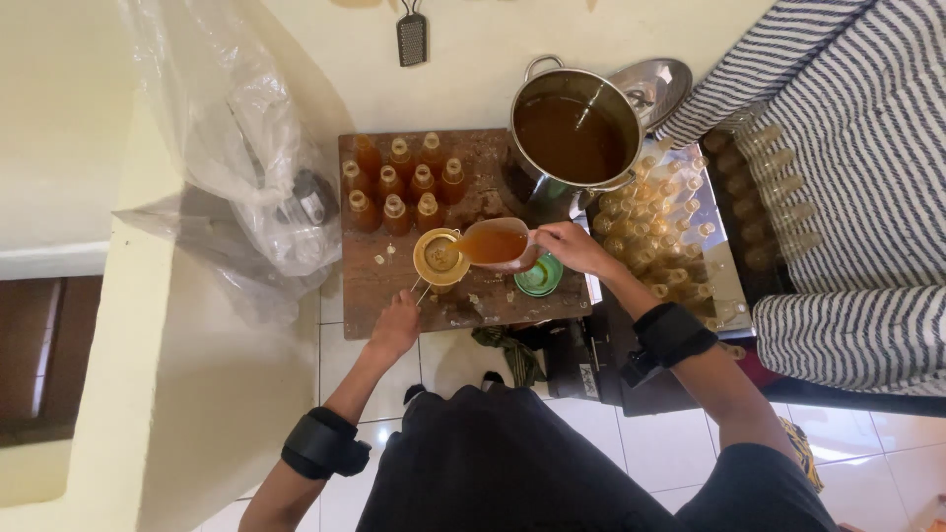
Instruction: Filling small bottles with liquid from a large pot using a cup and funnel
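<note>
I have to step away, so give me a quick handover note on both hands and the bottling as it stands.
Right hand holds a jug of amber liquid tipped over the strainer.
Left hand holds the strainer's handle, steadying it over a bottle on the wooden board.
Done: ten filled bottles stand at the board's back.
Left: the pot is well filled; empty bottles wait on the right.

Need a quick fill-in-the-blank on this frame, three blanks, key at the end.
1. The right hand tilts a jug of brown liquid over a small ____.
2. The left hand rests at the near edge of the wooden ____.
3. The steel pot behind the jug holds ____ liquid.

Missing words: strainer; board; brown
</note>
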